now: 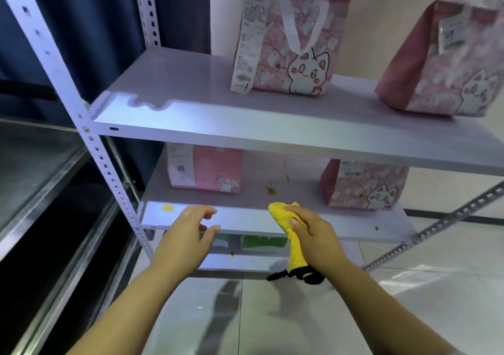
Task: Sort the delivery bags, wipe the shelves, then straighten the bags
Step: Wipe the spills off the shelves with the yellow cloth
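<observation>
A white metal rack holds pink cat-print delivery bags. Two stand on the upper shelf (191, 103): one upright (286, 35), one leaning at the right (441, 65). Two more stand on the middle shelf (245, 191), one at the left (204, 169) and one at the right (362, 184). Brownish stains (271, 190) mark that shelf, and a yellow blot (167, 207) sits on its front lip. My right hand (313, 234) grips a yellow cloth (286, 218) with a black end, just in front of the middle shelf. My left hand (188, 234) hovers open beside it, holding nothing.
A lower shelf carries a green-and-white box (261, 242). A steel counter (32, 169) stands to the left of the rack, with a dark curtain behind. A diagonal metal brace (441, 223) crosses at the right. The floor is light tile.
</observation>
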A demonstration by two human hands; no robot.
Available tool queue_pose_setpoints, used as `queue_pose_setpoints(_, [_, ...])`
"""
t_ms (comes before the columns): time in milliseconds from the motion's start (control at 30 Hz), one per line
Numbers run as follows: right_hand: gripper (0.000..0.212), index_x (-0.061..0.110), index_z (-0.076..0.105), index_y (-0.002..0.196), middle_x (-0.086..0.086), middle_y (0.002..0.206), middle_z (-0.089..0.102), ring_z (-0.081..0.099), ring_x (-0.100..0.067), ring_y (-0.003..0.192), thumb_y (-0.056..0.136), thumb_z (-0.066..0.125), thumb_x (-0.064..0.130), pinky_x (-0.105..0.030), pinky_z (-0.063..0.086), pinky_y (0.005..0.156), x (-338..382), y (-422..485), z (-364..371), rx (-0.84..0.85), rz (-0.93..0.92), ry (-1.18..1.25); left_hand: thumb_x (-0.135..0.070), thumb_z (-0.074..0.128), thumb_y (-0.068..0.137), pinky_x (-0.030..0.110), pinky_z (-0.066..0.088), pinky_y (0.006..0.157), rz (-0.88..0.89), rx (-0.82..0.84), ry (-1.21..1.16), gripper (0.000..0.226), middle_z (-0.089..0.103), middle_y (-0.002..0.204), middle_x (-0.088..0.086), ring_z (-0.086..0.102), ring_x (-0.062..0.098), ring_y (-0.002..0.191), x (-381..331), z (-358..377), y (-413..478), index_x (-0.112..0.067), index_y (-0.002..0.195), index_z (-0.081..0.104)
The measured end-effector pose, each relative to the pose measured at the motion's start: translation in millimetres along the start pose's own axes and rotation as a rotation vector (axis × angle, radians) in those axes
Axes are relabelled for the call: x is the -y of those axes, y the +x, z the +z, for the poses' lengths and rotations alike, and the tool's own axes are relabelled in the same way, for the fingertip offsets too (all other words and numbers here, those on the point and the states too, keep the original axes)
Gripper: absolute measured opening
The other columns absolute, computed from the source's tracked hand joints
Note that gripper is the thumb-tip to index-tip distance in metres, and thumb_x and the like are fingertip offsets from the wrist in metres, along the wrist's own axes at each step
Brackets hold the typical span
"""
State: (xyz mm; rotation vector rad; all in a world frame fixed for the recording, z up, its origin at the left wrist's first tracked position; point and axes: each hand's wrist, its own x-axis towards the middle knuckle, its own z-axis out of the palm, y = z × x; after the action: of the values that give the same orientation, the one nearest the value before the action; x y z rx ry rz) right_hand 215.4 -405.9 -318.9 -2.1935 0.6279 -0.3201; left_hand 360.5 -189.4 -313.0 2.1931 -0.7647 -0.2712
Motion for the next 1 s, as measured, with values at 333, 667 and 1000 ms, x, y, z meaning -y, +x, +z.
queue_pose_setpoints(333, [0.029, 0.039, 0.059, 0.116, 0.025, 0.118, 0.056, 0.053, -0.008, 0.116, 0.095, 0.048, 0.023, -0.02, 0.034, 0.092, -92, -15, -46, 0.017, 0.192, -0.013, -0.027, 0.059, 0.089, 0.026, 0.045, 0.075, -0.067, 0.16, 0.02, 0.022, 0.055, 0.105, -0.009, 0.055, 0.0, 0.084, -16, 95, 6, -0.025, 0.11, 0.057])
queue_pose_setpoints(667, [0.029, 0.037, 0.059, 0.119, 0.007, 0.122, 0.06, 0.056, -0.017, 0.111, 0.095, 0.047, 0.027, -0.022, 0.038, 0.082, -203, -19, -116, 0.054, 0.289, -0.092, -0.029, 0.06, 0.088, 0.018, 0.041, 0.065, -0.127, 0.251, -0.014, 0.016, 0.056, 0.099, -0.016, 0.056, -0.005, 0.082, -80, 233, 10, -0.03, 0.104, 0.058])
queue_pose_setpoints(1000, [0.029, 0.031, 0.059, 0.121, 0.004, 0.126, 0.06, 0.058, -0.019, 0.107, 0.095, 0.049, 0.024, -0.028, 0.041, 0.083, -290, 6, -154, -0.167, 0.396, -0.073, -0.027, 0.057, 0.089, 0.02, 0.044, 0.072, 0.024, 0.343, -0.015, 0.01, 0.057, 0.097, -0.014, 0.055, -0.003, 0.086, -107, 318, 83, -0.031, 0.098, 0.057])
